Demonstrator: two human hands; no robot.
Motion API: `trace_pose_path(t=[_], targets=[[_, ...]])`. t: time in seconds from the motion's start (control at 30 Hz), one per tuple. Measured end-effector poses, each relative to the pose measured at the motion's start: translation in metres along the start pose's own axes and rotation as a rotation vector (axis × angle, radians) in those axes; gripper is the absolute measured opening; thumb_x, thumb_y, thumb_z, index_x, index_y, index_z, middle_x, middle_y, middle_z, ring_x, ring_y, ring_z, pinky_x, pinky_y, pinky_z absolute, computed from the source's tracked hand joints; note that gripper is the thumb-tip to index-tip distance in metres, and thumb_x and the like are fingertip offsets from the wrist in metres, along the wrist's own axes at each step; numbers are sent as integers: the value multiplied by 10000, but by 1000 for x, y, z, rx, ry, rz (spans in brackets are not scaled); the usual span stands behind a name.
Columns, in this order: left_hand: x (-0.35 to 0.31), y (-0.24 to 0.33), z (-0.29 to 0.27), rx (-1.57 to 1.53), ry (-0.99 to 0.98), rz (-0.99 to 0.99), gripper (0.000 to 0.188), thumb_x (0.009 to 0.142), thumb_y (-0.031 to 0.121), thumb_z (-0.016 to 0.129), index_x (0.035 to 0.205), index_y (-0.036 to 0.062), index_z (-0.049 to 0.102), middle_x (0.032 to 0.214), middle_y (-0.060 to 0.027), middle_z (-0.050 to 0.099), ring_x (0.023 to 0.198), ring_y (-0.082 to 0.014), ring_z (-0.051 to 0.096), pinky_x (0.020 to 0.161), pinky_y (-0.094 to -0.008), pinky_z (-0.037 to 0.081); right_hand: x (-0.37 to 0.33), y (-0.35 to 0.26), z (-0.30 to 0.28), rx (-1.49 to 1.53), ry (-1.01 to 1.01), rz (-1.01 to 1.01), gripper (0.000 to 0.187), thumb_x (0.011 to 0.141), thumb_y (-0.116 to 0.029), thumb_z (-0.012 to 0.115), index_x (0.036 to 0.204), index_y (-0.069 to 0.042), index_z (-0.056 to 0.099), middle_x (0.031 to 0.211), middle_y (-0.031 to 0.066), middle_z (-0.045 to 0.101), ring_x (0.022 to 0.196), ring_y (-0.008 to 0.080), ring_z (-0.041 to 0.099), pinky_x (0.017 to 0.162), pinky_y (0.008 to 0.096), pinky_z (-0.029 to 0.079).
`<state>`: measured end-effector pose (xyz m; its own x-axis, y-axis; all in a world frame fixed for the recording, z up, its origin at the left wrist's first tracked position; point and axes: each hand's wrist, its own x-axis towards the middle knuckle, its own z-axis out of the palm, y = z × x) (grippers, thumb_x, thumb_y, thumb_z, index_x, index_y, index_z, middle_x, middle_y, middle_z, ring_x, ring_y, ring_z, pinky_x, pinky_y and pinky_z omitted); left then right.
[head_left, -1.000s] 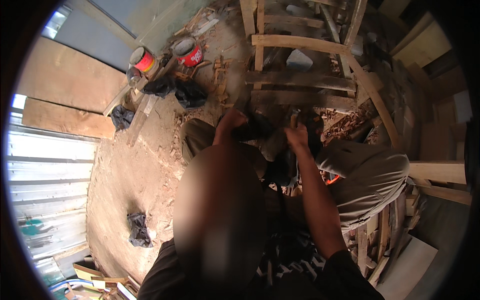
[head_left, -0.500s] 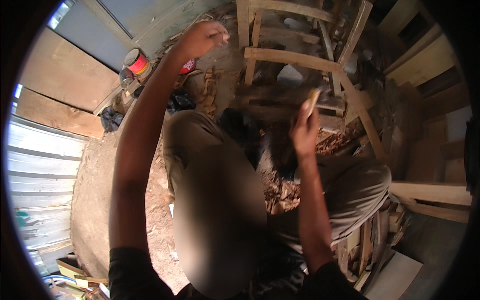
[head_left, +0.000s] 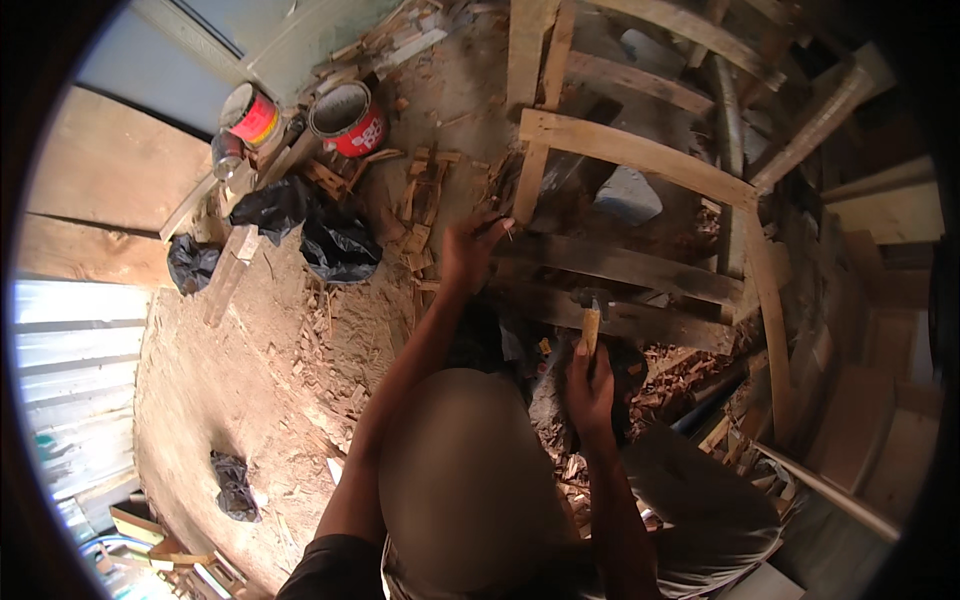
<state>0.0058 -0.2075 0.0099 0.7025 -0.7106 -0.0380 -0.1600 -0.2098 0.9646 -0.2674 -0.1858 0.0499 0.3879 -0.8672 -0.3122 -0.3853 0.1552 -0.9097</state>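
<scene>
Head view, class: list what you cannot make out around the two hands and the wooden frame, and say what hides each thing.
- Small thing pinched in the left hand: too small to tell, perhaps a nail.
- Hammer in the right hand: head blurred and in shadow.
- Ground below the hands: hidden by the person's knee.
- Wooden frame: far parts bent and dark at the rim.

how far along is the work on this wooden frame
Done: several slats already sit across the wooden frame, and offcuts litter the dirt floor. In hand: the right hand grips a hammer upright, while the left hand pinches what looks like a nail at a lower board. Left: that nail is not yet driven.
</scene>
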Motion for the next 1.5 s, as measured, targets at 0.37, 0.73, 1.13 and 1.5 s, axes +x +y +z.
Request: trace_pose_path(t=[0.37,0.73,1.13,1.5], targets=[[-20,-49,26,-349,172,-145,170,899,26,689,1060,-27,697,1012,-70,749,939,-102,668,940,-330,491,23,26,11,0,-60,113,335,1041,-305,485,1203,-15,529,722,-17,484,598,45,428,511,225,340],[-26,-41,43,123,217,191,168,877,-39,646,1020,22,711,1039,-86,744,1073,-226,690,1095,-437,419,38,17,15,123,-129,157,302,1047,-275,467,1239,-43,501,682,-50,436,545,11,360,476,188,295],[-26,-61,39,236,172,378,225,852,-37,666,1048,56,725,1065,-78,739,1114,-219,675,1075,-448,440,47,-29,34,-13,-177,-64,327,1021,-219,505,1246,13,554,870,131,637,764,205,637,689,339,505],[-27,-57,40,268,191,393,315,778,-45,694,1075,61,715,1078,-79,733,1111,-221,674,1068,-453,447,72,-46,41,-234,-293,-266,332,1038,-257,493,1204,22,562,911,154,639,749,204,653,707,334,524]])
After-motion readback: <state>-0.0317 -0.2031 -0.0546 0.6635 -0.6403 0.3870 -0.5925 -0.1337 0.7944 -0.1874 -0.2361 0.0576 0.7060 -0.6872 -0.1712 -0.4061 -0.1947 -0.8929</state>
